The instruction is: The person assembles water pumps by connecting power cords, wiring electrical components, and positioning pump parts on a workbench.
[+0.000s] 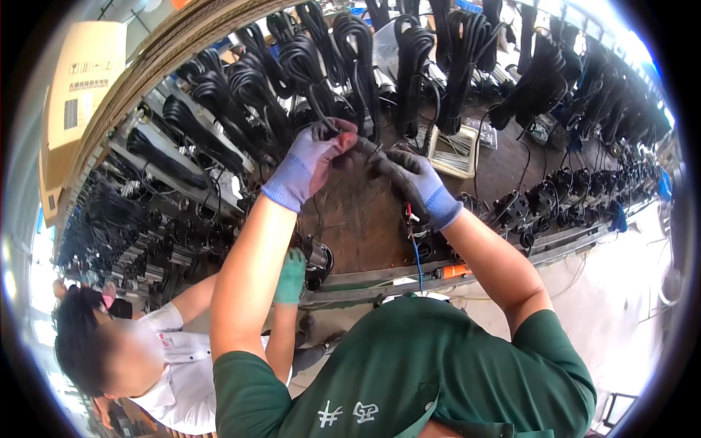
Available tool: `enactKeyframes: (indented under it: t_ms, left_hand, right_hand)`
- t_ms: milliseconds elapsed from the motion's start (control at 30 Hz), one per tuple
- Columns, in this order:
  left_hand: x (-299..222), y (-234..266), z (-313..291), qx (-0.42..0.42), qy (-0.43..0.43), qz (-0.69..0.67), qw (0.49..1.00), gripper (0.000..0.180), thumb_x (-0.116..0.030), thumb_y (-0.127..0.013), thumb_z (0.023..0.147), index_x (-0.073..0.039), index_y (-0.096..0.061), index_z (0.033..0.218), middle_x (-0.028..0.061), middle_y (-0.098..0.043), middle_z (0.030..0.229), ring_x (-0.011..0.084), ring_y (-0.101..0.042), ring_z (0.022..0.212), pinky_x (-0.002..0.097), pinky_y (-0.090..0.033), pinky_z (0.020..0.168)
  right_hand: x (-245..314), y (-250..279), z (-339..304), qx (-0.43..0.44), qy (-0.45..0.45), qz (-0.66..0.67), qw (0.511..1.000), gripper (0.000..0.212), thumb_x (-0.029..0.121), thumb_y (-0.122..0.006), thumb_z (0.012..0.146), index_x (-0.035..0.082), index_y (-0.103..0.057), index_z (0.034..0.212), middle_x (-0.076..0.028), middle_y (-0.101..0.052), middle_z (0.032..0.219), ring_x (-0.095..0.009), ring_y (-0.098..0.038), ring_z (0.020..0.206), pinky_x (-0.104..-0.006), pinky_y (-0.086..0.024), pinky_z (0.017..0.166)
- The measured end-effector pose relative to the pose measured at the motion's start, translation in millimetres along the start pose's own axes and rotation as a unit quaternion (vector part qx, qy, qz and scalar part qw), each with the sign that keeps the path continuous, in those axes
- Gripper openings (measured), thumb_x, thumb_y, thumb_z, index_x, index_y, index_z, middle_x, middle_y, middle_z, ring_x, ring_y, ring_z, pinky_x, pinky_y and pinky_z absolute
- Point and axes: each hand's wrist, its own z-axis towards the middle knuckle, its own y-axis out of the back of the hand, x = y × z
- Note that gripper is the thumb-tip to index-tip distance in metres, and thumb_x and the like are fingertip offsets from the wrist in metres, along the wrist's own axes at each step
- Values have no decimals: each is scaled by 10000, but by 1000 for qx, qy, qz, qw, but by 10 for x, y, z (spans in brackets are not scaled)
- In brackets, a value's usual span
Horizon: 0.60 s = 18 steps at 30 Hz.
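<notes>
Both my hands wear grey-blue knit gloves with soiled palms and are raised over the brown work surface [350, 230]. In my left hand [315, 157], the closed fingers grip a black cable, which appears to come down from one of the hanging coils [305, 64]. My right hand [410, 181] is closed on the same cable [367, 148] a short way to the right, so a dark thick section spans the gap between them. What the end of this section looks like is blurred and partly covered by the fingers.
A cream tray [454, 152] of thin light rods lies beyond my right hand. An orange-handled tool [451, 271] rests at the bench's near edge. Dark motor-like units [540, 201] line the right side. A co-worker's green-gloved hand [290, 277] is near a metal cylinder [316, 257]. Cardboard [86, 95] stands far left.
</notes>
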Motion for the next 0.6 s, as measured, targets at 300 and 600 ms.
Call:
enactKeyframes:
  t_ms: [300, 600]
  left_hand:
    - [-57, -56, -134, -85, -72, 101, 989, 162, -8, -587, 952, -50, -639, 1100, 45, -708, 982, 116, -673, 855, 250, -523, 647]
    - [153, -135, -167, -71, -130, 36, 988, 156, 100, -569, 878, -19, -632, 955, 80, -685, 888, 142, -646, 773, 270, -535, 654]
  right_hand:
    - [178, -209, 109, 1, 9, -33, 999, 291, 260, -599, 1021, 19, -667, 1171, -42, -734, 899, -53, -552, 608, -211, -430, 539]
    - [187, -320, 143, -21, 36, -68, 997, 280, 295, -579, 1010, 53, -675, 1113, -4, -703, 824, -26, -531, 626, -179, -391, 555]
